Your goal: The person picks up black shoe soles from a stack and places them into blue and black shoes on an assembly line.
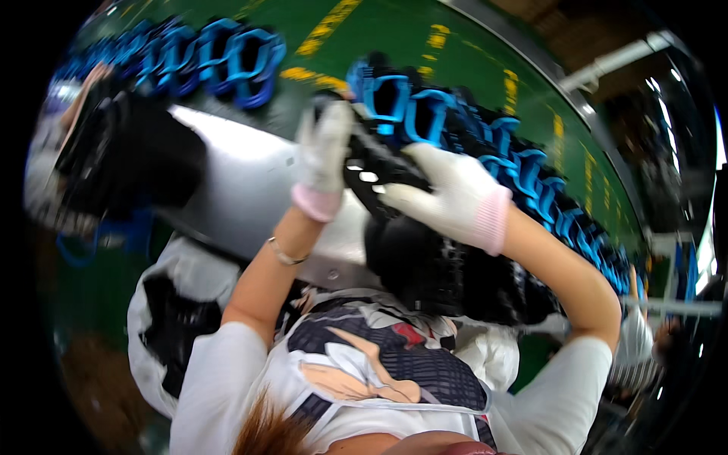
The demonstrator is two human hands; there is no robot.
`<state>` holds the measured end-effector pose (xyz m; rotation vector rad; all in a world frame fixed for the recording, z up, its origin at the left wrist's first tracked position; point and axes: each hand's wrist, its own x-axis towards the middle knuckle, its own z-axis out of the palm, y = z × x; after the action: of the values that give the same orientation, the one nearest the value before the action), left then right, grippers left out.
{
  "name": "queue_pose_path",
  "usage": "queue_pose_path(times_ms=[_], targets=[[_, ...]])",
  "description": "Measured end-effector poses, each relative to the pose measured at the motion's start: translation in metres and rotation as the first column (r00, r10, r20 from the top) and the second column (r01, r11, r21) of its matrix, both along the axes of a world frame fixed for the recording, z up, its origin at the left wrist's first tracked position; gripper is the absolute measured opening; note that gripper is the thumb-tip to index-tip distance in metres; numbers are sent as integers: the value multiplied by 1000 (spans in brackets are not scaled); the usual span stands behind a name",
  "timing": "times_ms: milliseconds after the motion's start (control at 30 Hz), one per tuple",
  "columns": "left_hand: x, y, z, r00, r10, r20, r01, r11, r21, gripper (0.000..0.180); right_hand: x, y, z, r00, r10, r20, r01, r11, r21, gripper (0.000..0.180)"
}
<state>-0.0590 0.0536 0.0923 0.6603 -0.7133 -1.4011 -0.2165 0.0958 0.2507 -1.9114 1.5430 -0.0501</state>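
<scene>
In front of me, over a shiny metal worktop (250,163), both white gloves hold a black slotted plastic piece (379,161). My left hand (324,152) is blurred, closed at the piece's left end with its fingers pointing away from me. On the right side of the piece, my right hand (455,193) grips with thumb and forefinger; its other fingers are partly hidden. Bright gaps show through the slots. Just below, a pile of glossy black parts (432,265) lies against the worktop's right end, close to my lap.
Rows of blue looped frames (390,95) with black parts stand beyond the worktop on the green floor (296,114). More blue frames (239,61) are at far left. A black stack (133,155) covers the worktop's left end. A white sack (171,265) holds black pieces. Other people work at both sides.
</scene>
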Motion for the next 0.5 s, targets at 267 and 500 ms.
queue_pose_path(times_ms=[267, 500], targets=[[5, -62, -41, 977, -189, -101, 206, 957, 203, 47, -8, -48, -10, 914, 160, -372, -191, 980, -48, 48], [5, -63, -82, 520, 40, 853, 267, 941, -207, 42, -23, -115, -53, 850, 37, -526, -78, 995, -56, 40]])
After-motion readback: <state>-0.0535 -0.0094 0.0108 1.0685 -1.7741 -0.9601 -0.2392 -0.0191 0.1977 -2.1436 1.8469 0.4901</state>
